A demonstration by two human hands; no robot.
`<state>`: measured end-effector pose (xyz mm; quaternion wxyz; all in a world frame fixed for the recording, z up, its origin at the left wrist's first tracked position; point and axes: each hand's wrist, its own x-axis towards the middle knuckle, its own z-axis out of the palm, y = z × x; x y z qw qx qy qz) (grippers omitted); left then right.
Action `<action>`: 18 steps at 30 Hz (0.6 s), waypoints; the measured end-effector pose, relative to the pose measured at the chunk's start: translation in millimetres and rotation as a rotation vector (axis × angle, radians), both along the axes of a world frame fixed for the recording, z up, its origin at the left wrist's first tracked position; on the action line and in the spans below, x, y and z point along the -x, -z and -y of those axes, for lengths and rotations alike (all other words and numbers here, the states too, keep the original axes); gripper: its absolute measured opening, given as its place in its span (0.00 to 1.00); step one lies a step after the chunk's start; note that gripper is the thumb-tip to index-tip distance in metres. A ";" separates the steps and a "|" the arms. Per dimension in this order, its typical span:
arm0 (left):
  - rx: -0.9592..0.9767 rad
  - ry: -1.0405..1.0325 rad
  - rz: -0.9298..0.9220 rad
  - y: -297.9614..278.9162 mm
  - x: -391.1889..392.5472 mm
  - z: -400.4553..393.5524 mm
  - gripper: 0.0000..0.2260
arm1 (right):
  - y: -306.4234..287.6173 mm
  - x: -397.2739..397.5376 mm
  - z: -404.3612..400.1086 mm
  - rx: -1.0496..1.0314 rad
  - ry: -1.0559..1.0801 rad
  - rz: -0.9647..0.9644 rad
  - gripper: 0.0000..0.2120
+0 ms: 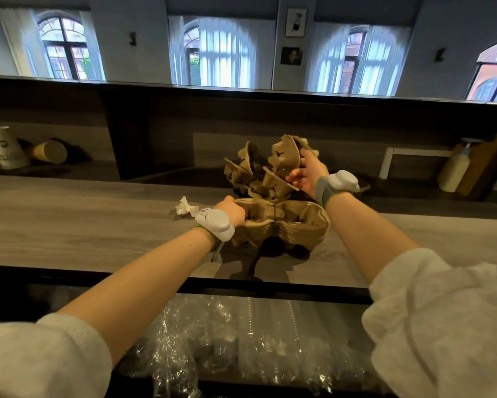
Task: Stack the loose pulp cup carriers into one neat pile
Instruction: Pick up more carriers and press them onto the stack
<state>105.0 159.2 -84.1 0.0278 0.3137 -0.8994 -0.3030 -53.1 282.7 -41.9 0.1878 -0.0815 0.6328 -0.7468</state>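
Note:
A nested stack of brown pulp cup carriers (296, 225) sits on the grey wooden counter (69, 225), slightly raised at its front. My left hand (231, 211) grips the stack's left rim. My right hand (309, 172) holds one loose carrier (283, 162) tilted on edge above and behind the stack. Another loose carrier (240, 168) stands tilted just left of it, leaning against the held one. Both wrists wear white bands.
A crumpled white paper scrap (186, 207) lies left of the stack. Paper cups (7, 149) lie at the far left on a lower shelf. A white bottle (456, 169) and boards stand at far right. Clear plastic wrap (227, 340) lies below the counter's front edge.

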 end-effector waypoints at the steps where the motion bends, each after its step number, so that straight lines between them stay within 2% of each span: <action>1: 0.002 0.003 0.002 -1.2 -1.1 -1.6 0.18 | -1.9 -1.0 -4.9 0.048 0.006 0.003 0.18; 8: 0.039 0.014 -0.012 -2.5 -5.9 -8.9 0.19 | -18.0 -4.4 -27.8 0.301 -0.019 0.055 0.21; 10: 0.036 0.025 -0.008 -4.4 -8.6 -10.8 0.18 | -22.0 -8.8 -31.7 0.307 -0.026 0.058 0.20; 13: 0.033 0.049 0.010 -3.8 -8.0 -7.6 0.17 | -19.1 -8.3 -34.3 0.122 -0.018 -0.005 0.20; 15: -0.006 0.015 -0.032 -1.5 -7.5 -5.8 0.17 | -16.1 -7.3 -40.4 -0.079 -0.021 -0.080 0.13; 18: -0.168 -0.040 -0.138 6.1 -5.7 -1.2 0.16 | -16.2 -18.5 -52.0 -0.331 -0.048 -0.203 0.07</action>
